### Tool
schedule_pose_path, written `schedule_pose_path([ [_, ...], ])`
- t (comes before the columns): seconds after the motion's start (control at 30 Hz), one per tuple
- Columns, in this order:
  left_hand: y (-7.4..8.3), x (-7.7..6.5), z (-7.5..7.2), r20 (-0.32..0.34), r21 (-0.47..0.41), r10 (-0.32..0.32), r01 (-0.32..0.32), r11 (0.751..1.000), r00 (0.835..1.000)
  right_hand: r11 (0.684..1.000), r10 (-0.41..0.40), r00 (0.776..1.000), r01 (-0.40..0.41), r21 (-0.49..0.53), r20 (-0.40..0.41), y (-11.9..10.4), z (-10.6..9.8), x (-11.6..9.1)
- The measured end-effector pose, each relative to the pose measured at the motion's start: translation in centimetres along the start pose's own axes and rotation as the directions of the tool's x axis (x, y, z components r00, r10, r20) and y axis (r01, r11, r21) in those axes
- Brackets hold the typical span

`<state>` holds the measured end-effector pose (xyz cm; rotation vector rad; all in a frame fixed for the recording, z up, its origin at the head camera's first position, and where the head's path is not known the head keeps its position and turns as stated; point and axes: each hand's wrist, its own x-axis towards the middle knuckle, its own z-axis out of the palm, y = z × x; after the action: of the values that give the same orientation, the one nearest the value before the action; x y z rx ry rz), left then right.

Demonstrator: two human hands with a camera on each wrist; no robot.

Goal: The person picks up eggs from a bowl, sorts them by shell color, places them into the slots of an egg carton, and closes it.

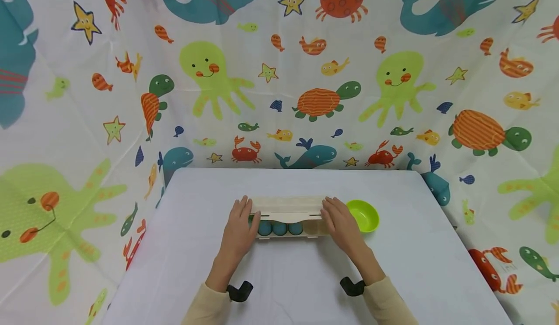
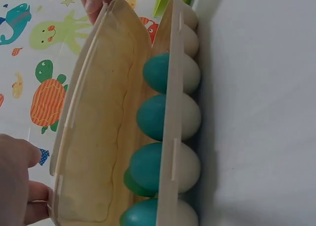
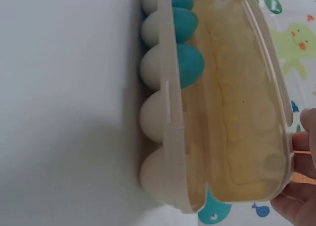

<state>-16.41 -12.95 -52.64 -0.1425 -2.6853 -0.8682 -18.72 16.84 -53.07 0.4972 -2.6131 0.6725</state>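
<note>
A cream plastic egg carton [image 1: 284, 236] lies across the table with its lid [image 2: 94, 117] partly raised. Several teal eggs [image 1: 279, 228] sit in the near row toward the left, while the near cups at the right end [image 3: 158, 174] show no egg. Part of a green egg [image 2: 136, 183] shows behind the teal ones. My left hand [image 1: 238, 230] holds the left end of the lid, thumb at its near edge. At the right end, my right hand [image 1: 342, 223] grips the lid with fingers at its rim. The rear cups are mostly hidden.
A lime green bowl [image 1: 364, 216] stands just right of the carton, beside my right hand. White cloth covers the table [image 1: 284, 286]. Behind it and along both sides hangs a curtain [image 1: 279, 121] printed with sea animals.
</note>
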Motion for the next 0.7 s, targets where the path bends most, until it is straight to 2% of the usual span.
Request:
schedule_pose_path([
  [0.13, -0.2, -1.1, 0.3, 0.010, 0.016, 0.003, -0.003, 1.000, 1.000, 0.999, -0.034, 0.999, 0.033, -0.035, -0.027, 0.2, 0.3, -1.2],
  [0.27, -0.5, -2.1, 0.8, -0.007, 0.038, 0.018, -0.018, 0.999, 1.000, 0.996, -0.070, 0.996, 0.067, -0.060, -0.046, 0.3, 0.9, -2.2],
  [0.7, -1.4, -4.6, 2.7, -0.118, 0.066, 0.075, -0.067, 0.996, 0.990, 0.993, -0.087, 0.993, 0.080, -0.084, -0.076, 0.6, 2.6, -4.6],
])
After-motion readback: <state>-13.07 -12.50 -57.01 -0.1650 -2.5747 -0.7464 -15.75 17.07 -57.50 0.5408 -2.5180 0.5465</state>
